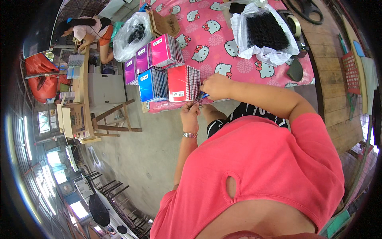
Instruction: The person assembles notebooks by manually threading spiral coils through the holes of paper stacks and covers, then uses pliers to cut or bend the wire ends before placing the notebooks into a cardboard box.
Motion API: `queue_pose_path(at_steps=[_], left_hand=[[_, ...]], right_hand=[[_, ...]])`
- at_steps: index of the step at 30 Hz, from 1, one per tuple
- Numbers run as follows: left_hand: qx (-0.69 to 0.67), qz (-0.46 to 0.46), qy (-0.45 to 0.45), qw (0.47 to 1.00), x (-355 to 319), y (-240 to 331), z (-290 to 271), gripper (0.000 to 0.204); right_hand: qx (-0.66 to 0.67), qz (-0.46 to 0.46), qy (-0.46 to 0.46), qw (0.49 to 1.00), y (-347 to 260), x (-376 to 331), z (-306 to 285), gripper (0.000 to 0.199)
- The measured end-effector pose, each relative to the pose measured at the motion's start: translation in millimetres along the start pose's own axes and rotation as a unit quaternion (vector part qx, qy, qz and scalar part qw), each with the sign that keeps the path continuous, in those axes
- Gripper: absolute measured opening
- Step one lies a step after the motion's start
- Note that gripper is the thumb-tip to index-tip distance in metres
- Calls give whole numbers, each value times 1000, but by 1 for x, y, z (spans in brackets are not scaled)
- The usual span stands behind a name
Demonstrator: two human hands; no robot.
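Beside the wire-bound edge of a stack of red spiral notebooks (183,85), my two hands meet at the table's near edge. My right hand (216,86) is closed around a small blue-handled tool (204,95), whose exact kind is hidden by the fingers. Just below it, my left hand (190,114) pinches close to the lower end of the red stack's wire bindings; what lies in its fingertips is too small to tell. Blue spiral notebooks (153,85) stand left of the red ones, with purple notebooks (143,59) and magenta notebooks (166,51) behind.
A pink cartoon-printed cloth (199,46) covers the table. White paper holds many black wire coils (267,32) at the back right; a plastic bag (133,36) holds more black pieces. A tape roll (294,26) sits far right. Another person (89,32) works at the far left.
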State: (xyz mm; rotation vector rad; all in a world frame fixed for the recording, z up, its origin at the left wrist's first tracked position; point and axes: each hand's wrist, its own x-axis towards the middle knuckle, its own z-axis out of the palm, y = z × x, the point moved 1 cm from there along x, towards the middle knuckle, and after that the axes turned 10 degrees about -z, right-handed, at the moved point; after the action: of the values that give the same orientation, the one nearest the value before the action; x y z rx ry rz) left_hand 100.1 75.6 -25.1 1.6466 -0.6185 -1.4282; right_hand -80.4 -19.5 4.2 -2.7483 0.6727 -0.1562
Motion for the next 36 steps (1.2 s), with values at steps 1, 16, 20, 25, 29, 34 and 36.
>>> queue_pose_path(at_steps=[1, 16, 20, 25, 29, 34, 36], left_hand=[[-4, 3, -4, 1000, 0, 0, -2, 16], [-4, -4, -21, 1000, 6, -10, -4, 13], [-75, -15, -28, 997, 2, -8, -6, 14], [-85, -42, -32, 995, 6, -12, -3, 13], [-6, -26, -42, 999, 15, -15, -4, 12], [-9, -23, -27, 999, 15, -17, -6, 10], [-14, -21, -16, 1000, 13, -17, -8, 10]], right_hand=[[22, 13, -19, 999, -1, -1, -2, 28], [-12, -33, 33, 999, 5, -1, 18, 28], [-3, -24, 88, 996, 15, -12, 20, 28], [-83, -60, 124, 987, 12, -14, 16, 26], [-86, -58, 84, 991, 5, -3, 18, 24], [1, 1, -12, 1000, 8, 0, 24, 23], [17, 12, -9, 1000, 12, -7, 23, 24]])
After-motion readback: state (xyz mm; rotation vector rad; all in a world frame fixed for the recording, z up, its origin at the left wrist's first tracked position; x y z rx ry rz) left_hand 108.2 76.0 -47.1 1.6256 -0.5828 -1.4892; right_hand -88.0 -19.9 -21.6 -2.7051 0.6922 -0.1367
